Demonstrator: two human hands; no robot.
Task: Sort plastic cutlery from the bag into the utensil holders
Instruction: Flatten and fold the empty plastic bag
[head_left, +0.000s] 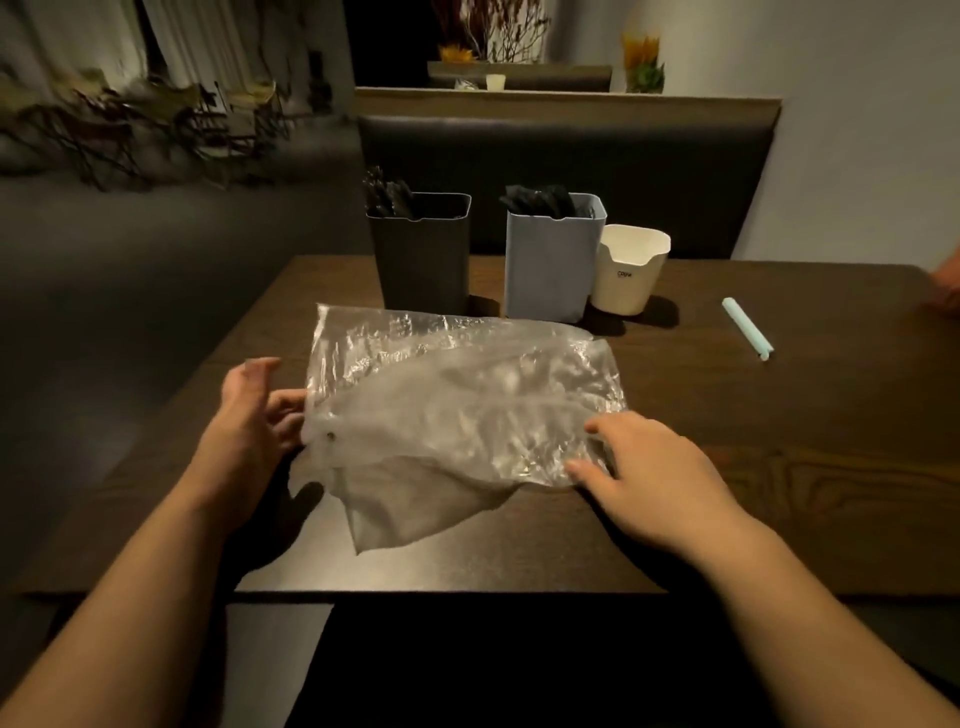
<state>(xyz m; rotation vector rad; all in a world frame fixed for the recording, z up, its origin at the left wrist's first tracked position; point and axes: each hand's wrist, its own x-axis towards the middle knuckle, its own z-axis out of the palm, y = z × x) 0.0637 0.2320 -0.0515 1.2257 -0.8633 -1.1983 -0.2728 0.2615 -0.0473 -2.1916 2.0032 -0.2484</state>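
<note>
The clear bag (457, 415) lies crumpled on the table (779, 441), just in front of the black holder (423, 260), grey holder (548, 265) and cream holder (628, 275). Your right hand (660, 467) rests on its right edge, fingers spread and nearly straight, gripping nothing. Your left hand (249, 415) curves loosely at the left edge; I cannot tell whether it pinches the film. No cutlery shows through, so lift 1 corner and check for strays.
</note>
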